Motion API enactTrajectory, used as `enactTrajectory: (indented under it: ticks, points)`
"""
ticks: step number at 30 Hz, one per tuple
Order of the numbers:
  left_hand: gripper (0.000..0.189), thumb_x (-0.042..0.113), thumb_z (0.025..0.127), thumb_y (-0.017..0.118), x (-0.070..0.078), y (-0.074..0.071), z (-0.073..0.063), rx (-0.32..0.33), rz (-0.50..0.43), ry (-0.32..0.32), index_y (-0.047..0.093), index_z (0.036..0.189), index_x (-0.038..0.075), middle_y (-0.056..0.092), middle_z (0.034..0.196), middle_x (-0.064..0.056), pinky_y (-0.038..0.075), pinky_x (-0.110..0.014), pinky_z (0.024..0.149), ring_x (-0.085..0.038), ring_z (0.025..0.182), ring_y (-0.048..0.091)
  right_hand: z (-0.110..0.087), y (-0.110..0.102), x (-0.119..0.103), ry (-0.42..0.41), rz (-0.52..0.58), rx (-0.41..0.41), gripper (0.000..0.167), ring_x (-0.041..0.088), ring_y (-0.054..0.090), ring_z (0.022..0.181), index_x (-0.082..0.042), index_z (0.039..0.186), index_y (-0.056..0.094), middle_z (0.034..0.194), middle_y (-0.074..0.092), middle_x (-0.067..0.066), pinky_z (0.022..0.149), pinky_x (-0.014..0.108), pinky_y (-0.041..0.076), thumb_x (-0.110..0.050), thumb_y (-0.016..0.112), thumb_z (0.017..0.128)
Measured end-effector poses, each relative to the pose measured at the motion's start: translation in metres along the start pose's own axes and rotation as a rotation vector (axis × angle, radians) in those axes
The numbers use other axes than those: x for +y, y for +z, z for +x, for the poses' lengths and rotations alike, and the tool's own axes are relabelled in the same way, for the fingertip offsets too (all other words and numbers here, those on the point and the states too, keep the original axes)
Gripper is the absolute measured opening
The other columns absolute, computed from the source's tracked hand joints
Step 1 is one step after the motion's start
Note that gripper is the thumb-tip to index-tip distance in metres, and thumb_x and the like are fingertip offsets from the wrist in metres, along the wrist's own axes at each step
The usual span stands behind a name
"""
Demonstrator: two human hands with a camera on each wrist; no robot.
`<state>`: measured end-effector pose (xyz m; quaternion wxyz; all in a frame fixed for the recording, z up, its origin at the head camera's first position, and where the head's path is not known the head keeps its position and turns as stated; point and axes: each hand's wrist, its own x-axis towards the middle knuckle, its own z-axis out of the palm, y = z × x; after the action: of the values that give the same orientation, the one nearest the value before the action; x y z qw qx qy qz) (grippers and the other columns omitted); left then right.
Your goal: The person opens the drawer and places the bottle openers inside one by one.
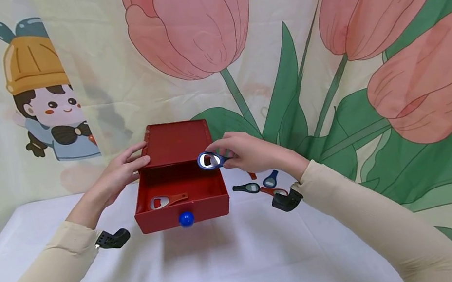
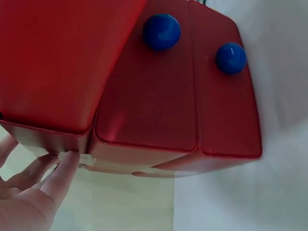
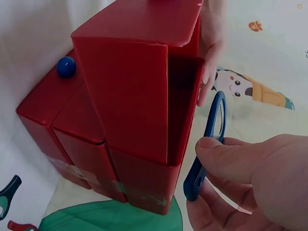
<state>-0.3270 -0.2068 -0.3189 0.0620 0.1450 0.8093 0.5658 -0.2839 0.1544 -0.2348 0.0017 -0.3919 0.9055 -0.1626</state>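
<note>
My right hand (image 1: 245, 151) pinches a blue bottle opener (image 3: 195, 175) between thumb and fingers, above the right side of a pulled-out red drawer (image 1: 154, 220). My left hand (image 1: 121, 172) rests its fingers against the left side of the red drawer cabinet (image 1: 179, 141). Inside the drawer lies a bottle opener with an orange-red handle (image 1: 176, 198). A blue knob (image 1: 186, 219) sits on the drawer front. In the left wrist view, my fingertips touch the cabinet's side near some clear tape.
On the white cloth right of the drawer lie several bottle openers: a dark green one (image 1: 252, 187), a blue one (image 1: 271, 180) and red ones, partly behind my right wrist. Lower closed drawers with blue knobs (image 2: 231, 58) show beneath. A tulip-printed backdrop (image 1: 189, 23) hangs behind.
</note>
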Motion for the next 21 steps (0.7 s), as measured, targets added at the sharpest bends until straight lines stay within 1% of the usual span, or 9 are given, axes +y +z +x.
enactTrajectory:
  ticks: [4,7,10,17,21]
  points:
    - [0.079,0.035,0.109,0.057,0.001,0.0,-0.001,0.018,0.037,0.006,0.014,0.173,0.019,0.025,0.172,-0.026,0.037,-0.066,0.119,-0.049,0.153,0.034,0.006,0.002,-0.005,0.005,0.006,-0.03,0.05,0.024,0.061,0.112,-0.011,0.15,0.061,0.126,0.063,0.011,0.083,0.027,0.06,-0.002,0.069,0.101]
    - [0.078,0.034,0.109,0.058,0.001,0.001,-0.001,0.022,0.023,-0.001,0.015,0.173,0.018,0.025,0.172,-0.025,0.036,-0.066,0.119,-0.049,0.154,0.034,0.011,0.005,-0.009,0.002,0.005,-0.053,0.051,0.026,0.061,0.117,-0.011,0.151,0.06,0.127,0.063,0.012,0.085,0.027,0.061,-0.002,0.069,0.102]
    - [0.077,0.032,0.11,0.057,0.002,0.001,-0.002,0.02,0.006,0.004,0.014,0.173,0.018,0.024,0.172,-0.026,0.035,-0.067,0.119,-0.049,0.154,0.032,0.016,0.009,-0.012,-0.004,-0.007,-0.075,0.051,0.025,0.06,0.118,-0.011,0.151,0.06,0.126,0.063,0.011,0.087,0.027,0.06,-0.003,0.069,0.102]
    - [0.078,0.033,0.11,0.056,0.001,0.002,-0.002,0.011,-0.002,0.001,0.012,0.173,0.019,0.022,0.173,-0.026,0.034,-0.068,0.12,-0.05,0.155,0.031,0.025,0.016,-0.017,0.002,-0.036,-0.132,0.05,0.021,0.059,0.115,-0.011,0.152,0.059,0.124,0.062,0.01,0.09,0.026,0.058,-0.004,0.068,0.103]
    - [0.079,0.033,0.109,0.057,0.0,0.003,-0.002,0.02,0.008,-0.003,0.012,0.173,0.021,0.022,0.173,-0.025,0.034,-0.067,0.12,-0.049,0.155,0.03,0.03,0.018,-0.02,-0.019,-0.048,-0.155,0.05,0.02,0.059,0.111,-0.011,0.152,0.059,0.122,0.062,0.01,0.088,0.024,0.057,-0.005,0.068,0.103]
